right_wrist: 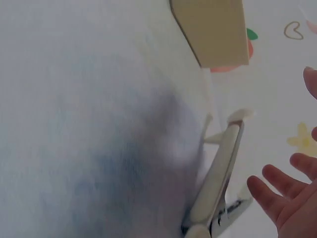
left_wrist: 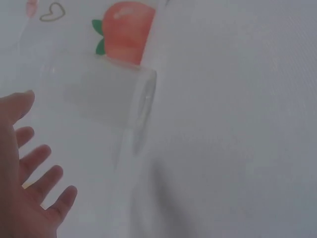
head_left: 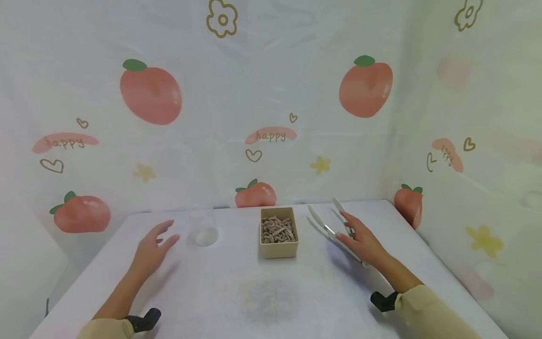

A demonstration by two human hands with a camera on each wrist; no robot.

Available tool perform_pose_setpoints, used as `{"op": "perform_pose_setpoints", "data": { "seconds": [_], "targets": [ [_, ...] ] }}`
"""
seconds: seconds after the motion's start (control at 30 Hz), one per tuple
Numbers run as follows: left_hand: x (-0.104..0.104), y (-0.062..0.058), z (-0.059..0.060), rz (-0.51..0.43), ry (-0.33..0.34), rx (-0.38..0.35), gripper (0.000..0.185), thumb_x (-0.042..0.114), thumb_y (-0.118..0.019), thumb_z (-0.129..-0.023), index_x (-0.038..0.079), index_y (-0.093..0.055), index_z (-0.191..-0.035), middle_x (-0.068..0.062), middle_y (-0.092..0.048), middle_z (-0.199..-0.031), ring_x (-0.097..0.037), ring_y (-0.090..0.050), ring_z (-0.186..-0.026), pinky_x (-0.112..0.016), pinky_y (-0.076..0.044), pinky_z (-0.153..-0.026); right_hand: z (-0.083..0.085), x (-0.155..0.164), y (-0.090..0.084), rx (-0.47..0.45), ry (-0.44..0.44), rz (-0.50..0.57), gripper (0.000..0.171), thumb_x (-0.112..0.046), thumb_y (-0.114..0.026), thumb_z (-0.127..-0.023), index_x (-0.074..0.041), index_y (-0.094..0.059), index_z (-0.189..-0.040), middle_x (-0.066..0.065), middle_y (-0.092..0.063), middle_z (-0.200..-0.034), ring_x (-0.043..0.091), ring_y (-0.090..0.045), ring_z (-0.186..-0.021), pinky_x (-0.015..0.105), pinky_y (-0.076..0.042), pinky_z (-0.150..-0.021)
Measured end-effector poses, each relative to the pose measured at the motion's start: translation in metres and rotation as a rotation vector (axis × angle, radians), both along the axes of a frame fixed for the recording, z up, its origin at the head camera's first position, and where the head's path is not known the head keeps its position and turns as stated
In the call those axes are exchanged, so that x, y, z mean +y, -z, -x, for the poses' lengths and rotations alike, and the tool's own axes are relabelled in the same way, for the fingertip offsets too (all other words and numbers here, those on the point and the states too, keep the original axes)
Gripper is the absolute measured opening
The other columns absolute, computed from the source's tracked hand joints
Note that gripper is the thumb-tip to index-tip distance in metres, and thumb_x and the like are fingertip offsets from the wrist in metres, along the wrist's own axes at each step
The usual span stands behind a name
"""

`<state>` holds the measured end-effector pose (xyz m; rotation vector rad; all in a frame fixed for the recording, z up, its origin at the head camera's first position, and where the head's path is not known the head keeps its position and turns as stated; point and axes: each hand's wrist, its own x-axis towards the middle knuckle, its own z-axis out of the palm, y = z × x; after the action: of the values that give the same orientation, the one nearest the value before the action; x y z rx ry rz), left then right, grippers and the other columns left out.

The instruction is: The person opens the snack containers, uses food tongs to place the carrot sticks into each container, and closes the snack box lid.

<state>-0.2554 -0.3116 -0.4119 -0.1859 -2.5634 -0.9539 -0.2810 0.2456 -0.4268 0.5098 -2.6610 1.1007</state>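
Note:
My left hand point(head_left: 149, 253) hovers over the left side of the table with its fingers spread. Just right of it stands a clear, colourless cup point(head_left: 206, 236); in the left wrist view the cup point(left_wrist: 96, 94) is apart from the fingers. On the right, my right hand point(head_left: 365, 244) reaches above a pair of tongs point(right_wrist: 215, 178) with pale tips and handles. The tongs lie on the table with their arms spread, pointing away. A gap shows between them and the loosely bent fingers point(right_wrist: 285, 186) in the right wrist view.
Between the hands, towards the back, sits a beige rectangular box point(head_left: 279, 251) filled with thin greyish-brown strips point(head_left: 278, 230). The white table point(head_left: 203, 292) ends at a peach-printed curtain point(head_left: 203, 103) behind and to the right.

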Motion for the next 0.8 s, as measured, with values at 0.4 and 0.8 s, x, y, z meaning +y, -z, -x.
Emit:
{"op": "perform_pose_setpoints", "data": {
  "seconds": [0.4, 0.8],
  "targets": [
    [0.014, -0.004, 0.011, -0.188, -0.016, -0.024, 0.050, 0.032, -0.053, -0.101, 0.000, -0.046, -0.139, -0.022, -0.049, -0.139, -0.040, -0.047, -0.126, -0.056, -0.039, -0.099, 0.006, -0.031, -0.003, 0.026, -0.056, 0.219, 0.057, -0.019, -0.065, -0.095, -0.006, -0.041, -0.145, 0.023, -0.048, -0.140, 0.038, -0.056, -0.117, 0.055, -0.046, -0.092],
    [0.030, 0.004, 0.022, -0.414, -0.081, -0.026, 0.043, 0.026, -0.052, -0.102, 0.004, -0.048, -0.138, -0.015, -0.052, -0.137, -0.032, -0.047, -0.127, -0.052, -0.038, -0.103, 0.019, -0.059, 0.000, -0.002, -0.025, 0.247, 0.049, -0.013, -0.065, -0.093, -0.003, -0.048, -0.138, 0.025, -0.056, -0.130, 0.038, -0.060, -0.111, 0.047, -0.053, -0.084]
  ]
}}
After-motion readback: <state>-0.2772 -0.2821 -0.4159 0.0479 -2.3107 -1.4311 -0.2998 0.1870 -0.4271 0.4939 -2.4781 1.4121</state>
